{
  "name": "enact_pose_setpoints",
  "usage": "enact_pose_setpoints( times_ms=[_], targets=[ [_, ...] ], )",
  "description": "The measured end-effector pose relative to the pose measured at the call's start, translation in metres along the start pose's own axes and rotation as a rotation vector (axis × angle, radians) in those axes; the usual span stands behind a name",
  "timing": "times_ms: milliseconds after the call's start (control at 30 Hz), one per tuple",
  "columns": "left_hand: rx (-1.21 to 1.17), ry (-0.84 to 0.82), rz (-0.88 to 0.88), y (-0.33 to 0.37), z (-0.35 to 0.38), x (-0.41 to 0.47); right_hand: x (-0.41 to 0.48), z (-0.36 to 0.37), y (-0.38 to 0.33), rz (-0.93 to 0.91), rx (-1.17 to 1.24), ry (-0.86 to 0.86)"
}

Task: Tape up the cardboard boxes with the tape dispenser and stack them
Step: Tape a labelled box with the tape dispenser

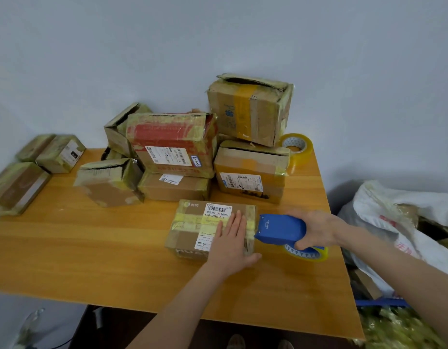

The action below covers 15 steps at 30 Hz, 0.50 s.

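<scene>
A flat cardboard box (192,229) with a barcode label and a yellowish tape strip across its top lies near the middle of the wooden table (92,260). My left hand (231,238) lies flat on the box's right half, fingers straight, thumb at the near edge. My right hand (316,230) grips a blue tape dispenser (280,227) carrying a clear tape roll. The dispenser's front end sits against the box's right edge.
Several worn, taped boxes (172,147) are piled at the table's back, one (250,109) on top at the right. A spare tape roll (297,147) lies beside them. Three small boxes (19,185) sit at the left. A white sack (399,222) stands right of the table.
</scene>
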State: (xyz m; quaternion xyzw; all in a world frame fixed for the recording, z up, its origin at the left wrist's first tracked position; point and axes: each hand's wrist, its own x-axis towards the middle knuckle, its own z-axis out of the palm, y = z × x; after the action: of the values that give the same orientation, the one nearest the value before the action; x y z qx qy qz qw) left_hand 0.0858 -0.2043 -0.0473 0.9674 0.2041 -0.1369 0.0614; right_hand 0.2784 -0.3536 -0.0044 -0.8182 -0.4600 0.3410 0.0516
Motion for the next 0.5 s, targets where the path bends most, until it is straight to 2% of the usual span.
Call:
enact_pose_setpoints(
  times_ms=[267, 500],
  targets=[
    [0.018, -0.017, 0.038, -0.011, 0.009, 0.002, -0.012, 0.006, 0.027, -0.013, 0.209, -0.004],
    [0.060, -0.012, 0.057, -0.015, 0.011, 0.003, -0.024, 0.001, 0.040, 0.025, 0.119, -0.083]
  ],
)
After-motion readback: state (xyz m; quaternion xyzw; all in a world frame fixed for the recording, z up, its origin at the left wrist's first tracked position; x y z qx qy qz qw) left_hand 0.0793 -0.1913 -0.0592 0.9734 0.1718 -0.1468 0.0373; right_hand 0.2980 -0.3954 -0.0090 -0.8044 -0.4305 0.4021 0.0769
